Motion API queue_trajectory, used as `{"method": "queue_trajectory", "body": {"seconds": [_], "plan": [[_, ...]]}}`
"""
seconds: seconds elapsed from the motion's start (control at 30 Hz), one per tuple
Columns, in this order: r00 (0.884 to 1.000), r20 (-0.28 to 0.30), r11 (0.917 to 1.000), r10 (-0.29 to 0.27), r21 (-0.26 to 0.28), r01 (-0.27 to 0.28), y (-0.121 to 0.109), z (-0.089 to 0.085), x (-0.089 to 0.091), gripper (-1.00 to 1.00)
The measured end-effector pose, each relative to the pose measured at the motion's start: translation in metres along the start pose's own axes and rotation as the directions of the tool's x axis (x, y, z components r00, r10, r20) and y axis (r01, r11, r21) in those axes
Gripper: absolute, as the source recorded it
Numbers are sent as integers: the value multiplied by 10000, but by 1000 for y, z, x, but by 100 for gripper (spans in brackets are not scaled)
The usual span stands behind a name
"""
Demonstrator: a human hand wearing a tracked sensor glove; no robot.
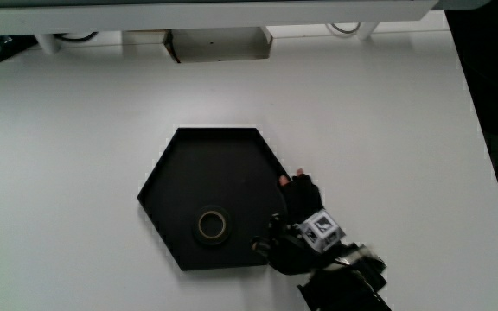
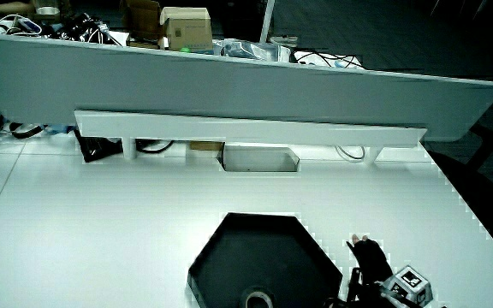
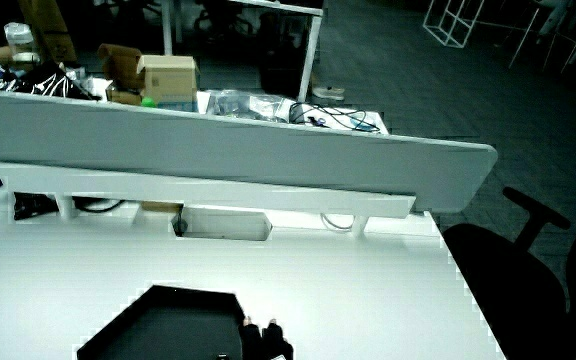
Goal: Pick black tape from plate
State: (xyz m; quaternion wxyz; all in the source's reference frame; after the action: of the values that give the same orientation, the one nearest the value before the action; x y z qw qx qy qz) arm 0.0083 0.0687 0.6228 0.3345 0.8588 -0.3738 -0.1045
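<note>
The black tape [image 1: 213, 225] lies flat inside the plate [image 1: 180, 160], in the part nearer to the person. Nothing touches it yet. The hand [image 1: 303, 226] is beside the plate, over its rim, with fingers spread and holding nothing. The tape is low and dark on a dark plate, so the fingers could slide off it. The hand could also bump the rim and push the plate along the table [image 1: 76, 173].

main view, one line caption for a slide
Gloved hand beside a black hexagonal plate, roll of black tape lying untouched inside it.
</note>
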Motion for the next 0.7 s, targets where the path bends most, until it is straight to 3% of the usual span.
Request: {"method": "queue_trajectory", "body": {"seconds": [0.07,0.1,0.17,0.2,0.23,0.27,0.37,0.47,0.53,0.6,0.63,0.7], "plan": [[9988,85,9937,482,-1017,-470,12,-4,-5,0],[9987,66,9911,508,-1232,-496,17,-6,-7,0],[9973,-55,9779,730,-1960,-727,26,-11,-10,0],[9970,-16,9638,770,-2559,-748,32,-18,-10,0],[9964,30,9582,850,-2744,-809,33,-18,-11,10],[9958,429,9543,812,-2917,-653,33,-20,-12,20],[9950,706,9494,711,-3107,-458,35,-17,-12,50],[9887,1006,9386,1115,-3374,-715,39,-19,-20,80],[9831,1337,9440,1252,-3209,-766,39,-19,-26,100],[9848,1364,9690,1077,-2360,-732,33,-12,-30,100],[9851,1465,9762,901,-2089,-582,32,-9,-31,100],[9855,1411,9755,943,-2106,-632,33,-10,-34,100]]}}
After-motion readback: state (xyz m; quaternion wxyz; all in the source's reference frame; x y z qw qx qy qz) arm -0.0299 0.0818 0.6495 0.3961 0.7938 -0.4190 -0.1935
